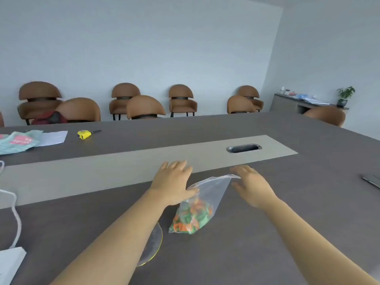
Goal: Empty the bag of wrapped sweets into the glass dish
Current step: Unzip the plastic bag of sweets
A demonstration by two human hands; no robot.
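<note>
A clear plastic bag (207,192) lies on the dark table, its lower end full of orange and green wrapped sweets (192,218). My left hand (174,182) rests flat beside the bag's upper left edge, thumb touching the plastic, fingers apart. My right hand (251,185) hovers just right of the bag's top corner, fingers spread, holding nothing. The glass dish (155,242) sits near me, left of the bag; my left forearm covers most of it, so only a curved rim shows.
A metal cable port (243,148) is set in the table's lighter centre strip. A yellow tape measure (84,134), papers (52,138) and a teal pouch (17,141) lie far left. A white cord (16,221) and box (10,262) are near left; a laptop edge (372,180) is right.
</note>
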